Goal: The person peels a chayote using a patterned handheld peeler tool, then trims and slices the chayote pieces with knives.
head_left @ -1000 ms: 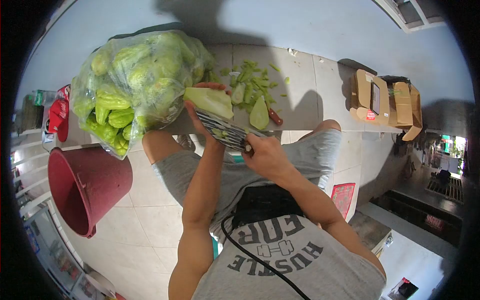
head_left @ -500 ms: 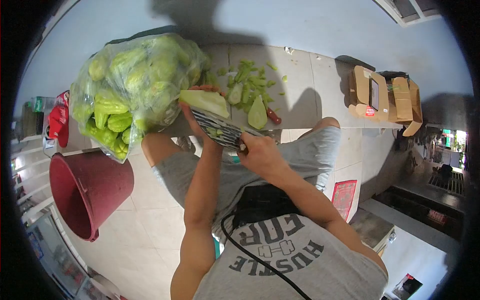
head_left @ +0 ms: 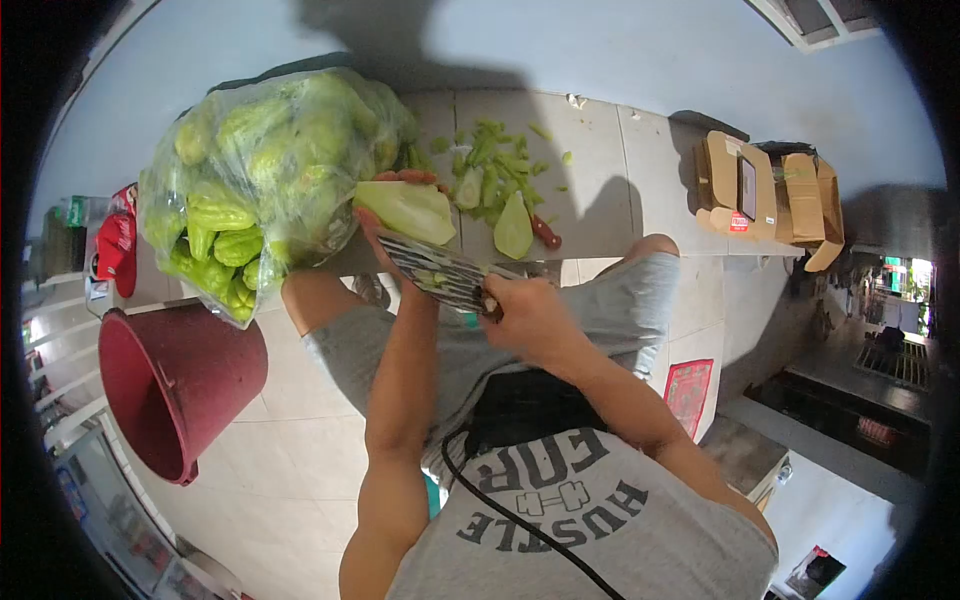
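Note:
My left hand (head_left: 376,232) is wrapped round a pale green, peeled chayote (head_left: 408,208), its fingertips showing along the far side. In my right hand (head_left: 532,316) is the handle of a broad-bladed knife (head_left: 436,272). The blade slants up to the left, its end close to the near side of the chayote, and green bits stick to it. Whether the edge touches the flesh I cannot tell. Beyond my hands lie a peeled chayote (head_left: 513,228), another pale piece (head_left: 468,188) and a heap of green peelings (head_left: 492,160). A red-handled tool (head_left: 546,233) sits partly behind the peeled chayote.
A clear plastic bag (head_left: 290,150) full of chayotes stands at the left on the tiled ledge (head_left: 590,140). Below it is a dark red bucket (head_left: 190,380), tipped toward the left. Open cardboard boxes (head_left: 740,185) stand on the right end of the ledge, against the wall.
The chayote in my left hand has turned, showing more of its broad pale face. The knife has shifted slightly left and downward, its blade at a changed tilt.

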The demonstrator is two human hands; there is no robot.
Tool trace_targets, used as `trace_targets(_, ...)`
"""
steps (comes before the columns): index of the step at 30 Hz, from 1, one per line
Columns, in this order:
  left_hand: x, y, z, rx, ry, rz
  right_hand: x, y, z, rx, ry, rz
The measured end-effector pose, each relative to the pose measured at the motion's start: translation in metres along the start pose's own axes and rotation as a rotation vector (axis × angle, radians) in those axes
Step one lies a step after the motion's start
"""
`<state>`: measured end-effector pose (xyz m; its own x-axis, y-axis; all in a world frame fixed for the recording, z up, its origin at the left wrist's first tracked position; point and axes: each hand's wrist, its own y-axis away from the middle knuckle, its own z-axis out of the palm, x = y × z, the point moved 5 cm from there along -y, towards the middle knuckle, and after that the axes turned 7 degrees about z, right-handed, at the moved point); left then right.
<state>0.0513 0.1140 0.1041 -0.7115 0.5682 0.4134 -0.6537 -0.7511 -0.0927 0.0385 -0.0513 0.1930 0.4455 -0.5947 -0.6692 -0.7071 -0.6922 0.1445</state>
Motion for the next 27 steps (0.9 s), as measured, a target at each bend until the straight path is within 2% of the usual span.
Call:
trace_targets(7,0.009,-0.004,0.021,-0.066,-0.008,0.031,0.002,-0.001,0.003,0.066,0.029,-0.019)
trace_targets(8,0.014,-0.005,0.036,0.340,0.171,-0.121,0.003,-0.001,0.004,0.063,0.024,-0.017)
trace_targets(10,0.013,0.006,0.040,0.747,0.346,-0.269,0.002,-0.004,0.006,0.056,0.015,-0.018)
trace_targets(13,0.005,0.009,0.019,0.704,0.342,-0.264,0.001,-0.007,0.009,0.099,0.032,-0.008)
trace_targets(15,0.001,-0.002,-0.004,-0.011,-0.048,0.051,0.003,-0.010,0.012,0.099,0.025,0.024)
trace_targets(18,0.000,-0.002,0.000,-0.015,0.136,-0.007,0.003,-0.014,0.012,0.094,0.009,0.001)
trace_targets(21,0.004,-0.004,0.004,-0.046,0.030,0.024,0.004,-0.017,0.015,0.086,0.004,0.009)
trace_targets(25,0.000,-0.006,0.000,-0.050,0.088,0.015,0.007,-0.017,0.018,0.116,0.040,0.008)
trace_targets(27,-0.001,-0.003,0.000,0.051,0.211,-0.104,0.005,-0.017,0.018,0.115,0.015,-0.003)
